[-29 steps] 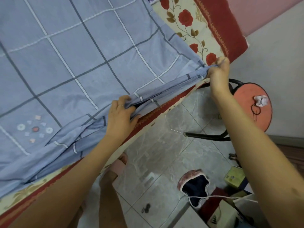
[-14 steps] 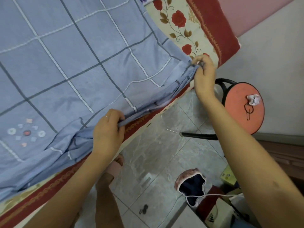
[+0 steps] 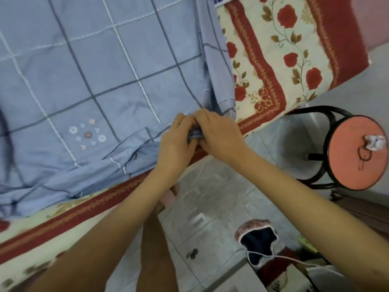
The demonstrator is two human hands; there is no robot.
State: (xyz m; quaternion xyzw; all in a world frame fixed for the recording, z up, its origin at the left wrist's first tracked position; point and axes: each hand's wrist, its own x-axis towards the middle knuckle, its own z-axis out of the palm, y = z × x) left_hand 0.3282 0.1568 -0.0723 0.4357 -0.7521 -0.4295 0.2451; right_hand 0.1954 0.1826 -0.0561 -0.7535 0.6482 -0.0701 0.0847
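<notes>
**Grip closed on blue checked sheet [image 3: 105, 81] at bed's edge**

The left hand [image 3: 175, 144] and the right hand [image 3: 220, 137] were pressed together at the near edge of the bed, knuckles touching. The fingers of both were curled round a small bunch of the sheet's hem [image 3: 194, 135] — a wad of blue fabric showed in the gap between the palms. A thin ring [image 3: 176, 122] sat on one finger of the left hand.

The sheet lay spread over most of the bed, to the left of the hands and beyond them. Its near edge was rumpled, and a long fold ran up from the hands along its right side. A cluster of small stitched shapes [image 3: 87, 133] marked the cloth left of the hands.

Under the sheet lay a cream bedspread [image 3: 284, 49] with red roses and a red border, bare to the right and along the near side. Beside the bed's corner stood a stool [image 3: 355, 163] — orange seat, black frame — on the grey tiled floor [image 3: 210, 203], with a small white object [image 3: 375, 142] on its seat. A pink slipper [image 3: 168, 198] showed below the left forearm.
</notes>
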